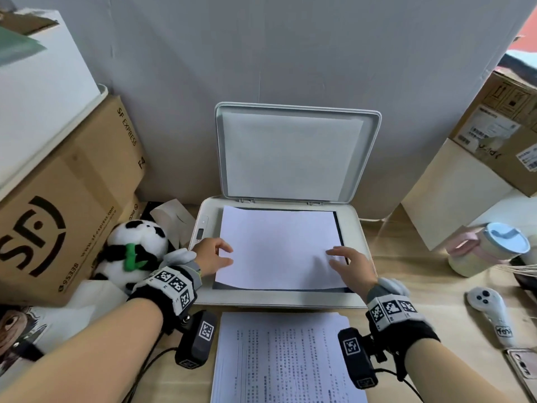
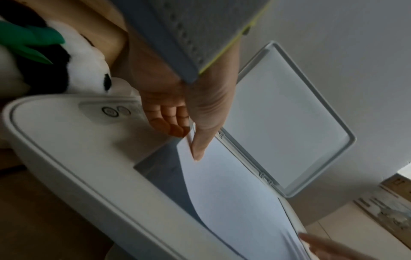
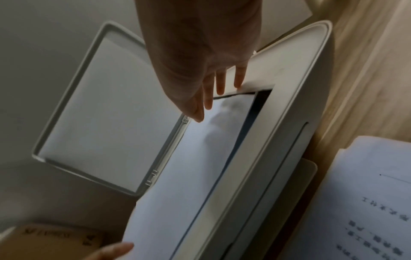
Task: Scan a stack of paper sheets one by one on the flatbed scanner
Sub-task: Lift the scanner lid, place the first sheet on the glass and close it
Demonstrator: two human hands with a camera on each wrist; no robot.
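The white flatbed scanner (image 1: 279,299) sits mid-table with its lid (image 1: 290,155) raised. One sheet (image 1: 279,245) lies blank side up over the glass. My left hand (image 1: 215,254) pinches the sheet's left edge; in the left wrist view my left hand (image 2: 189,142) has its thumb on top and fingers curled beneath, and that edge of the sheet (image 2: 233,193) is lifted off the glass. My right hand (image 1: 351,264) lies with straight fingers at the sheet's right edge, as the right wrist view shows (image 3: 213,98). The stack of printed sheets (image 1: 284,359) rests in front of the scanner.
A panda plush (image 1: 133,251) and a cardboard box (image 1: 66,213) crowd the scanner's left side. To the right stand a lidded cup (image 1: 488,251), a white controller (image 1: 491,315), a phone (image 1: 523,370) and stacked boxes (image 1: 499,135).
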